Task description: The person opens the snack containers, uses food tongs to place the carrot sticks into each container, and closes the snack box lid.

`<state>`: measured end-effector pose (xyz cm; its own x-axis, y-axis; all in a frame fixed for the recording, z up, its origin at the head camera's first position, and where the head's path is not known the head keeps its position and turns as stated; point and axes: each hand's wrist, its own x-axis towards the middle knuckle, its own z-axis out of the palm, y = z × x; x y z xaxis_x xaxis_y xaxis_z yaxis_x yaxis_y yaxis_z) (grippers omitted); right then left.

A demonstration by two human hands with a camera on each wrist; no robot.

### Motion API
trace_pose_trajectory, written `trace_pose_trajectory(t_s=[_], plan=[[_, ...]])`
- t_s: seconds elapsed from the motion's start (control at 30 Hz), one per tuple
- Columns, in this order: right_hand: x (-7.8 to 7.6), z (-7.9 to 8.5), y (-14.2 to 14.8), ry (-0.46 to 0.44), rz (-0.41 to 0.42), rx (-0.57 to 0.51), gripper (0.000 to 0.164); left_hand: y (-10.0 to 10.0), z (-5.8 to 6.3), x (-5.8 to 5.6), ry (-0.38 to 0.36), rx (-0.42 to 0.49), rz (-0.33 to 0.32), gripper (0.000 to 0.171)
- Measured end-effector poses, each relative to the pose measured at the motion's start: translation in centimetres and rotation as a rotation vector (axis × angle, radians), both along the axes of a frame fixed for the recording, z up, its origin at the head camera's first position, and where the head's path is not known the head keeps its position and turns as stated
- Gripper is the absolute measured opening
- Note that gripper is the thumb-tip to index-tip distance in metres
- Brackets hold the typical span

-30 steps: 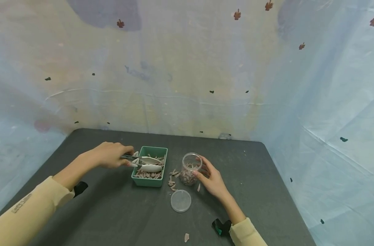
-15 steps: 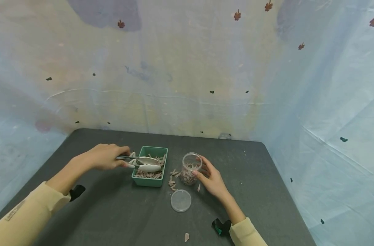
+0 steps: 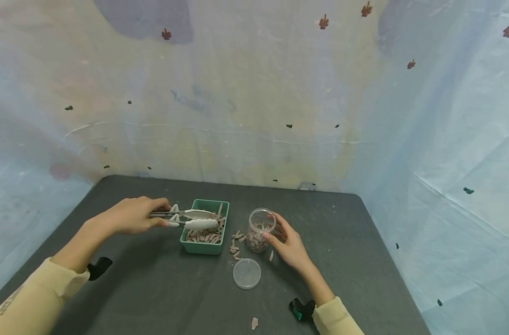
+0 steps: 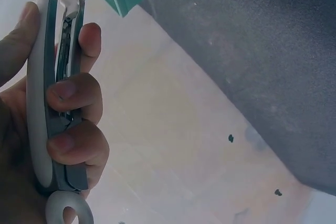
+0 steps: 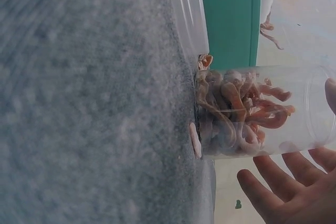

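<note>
My left hand [image 3: 130, 216] grips a pair of tongs [image 3: 201, 224] with white heads, its fingers curled round the grey-and-white handles [image 4: 41, 93] in the left wrist view. The tong heads are over a green rectangular box [image 3: 201, 249] holding pale brown strips [image 3: 204, 236]. A few strips stick out from the tong tips, some hanging down in the right wrist view. My right hand [image 3: 290, 246] holds a clear plastic jar [image 5: 286, 121] upright on the table, thumb and fingers on opposite sides. The jar is open and partly filled with similar strips [image 5: 239, 108].
A round clear lid [image 3: 247, 273] lies in front of the jar. Several loose strips [image 3: 234, 249] are scattered between box and jar, and one small piece [image 3: 254, 323] is nearer the front. The dark table [image 3: 175, 293] ends at a hanging patterned sheet [image 3: 237, 153].
My left hand has drawn back to the left with the tongs, and their heads have risen slightly with strips between the tips. The right hand and jar have stayed in place.
</note>
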<state>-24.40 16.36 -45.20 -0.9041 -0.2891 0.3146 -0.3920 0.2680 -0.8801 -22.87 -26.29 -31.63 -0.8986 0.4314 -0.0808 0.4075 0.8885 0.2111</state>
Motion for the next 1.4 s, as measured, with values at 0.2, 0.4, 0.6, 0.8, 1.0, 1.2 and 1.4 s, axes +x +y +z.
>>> trace_pose_trajectory(t_s=[0.2, 0.4, 0.6, 0.8, 1.0, 1.2, 1.4], plan=[[0.0, 0.0, 0.1, 0.014, 0.004, -0.005, 0.068, 0.0, 0.4, 0.2, 0.004, 0.026, 0.010, 0.044], [0.1, 0.1, 0.2, 0.004, 0.000, 0.003, 0.068, 0.2, 0.4, 0.1, 0.021, 0.046, 0.013, 0.047], [0.0, -0.1, 0.3, 0.013, 0.006, 0.006, 0.066, 0.7, 0.8, 0.1, 0.028, 0.095, 0.022, 0.047], [0.1, 0.0, 0.2, -0.002, 0.005, -0.007, 0.067, 1.7, 1.4, -0.3, 0.031, 0.137, 0.027, 0.046], [0.1, -0.1, 0.0, -0.006, 0.010, -0.044, 0.068, 3.0, 2.1, -0.7, 0.016, 0.161, 0.017, 0.048], [0.1, 0.1, 0.0, -0.016, 0.001, -0.043, 0.068, 4.6, 2.5, -1.1, 0.016, 0.186, -0.021, 0.047], [0.1, 0.0, 0.0, -0.018, -0.003, -0.023, 0.067, 6.2, 2.7, -1.5, 0.012, 0.191, -0.044, 0.046]])
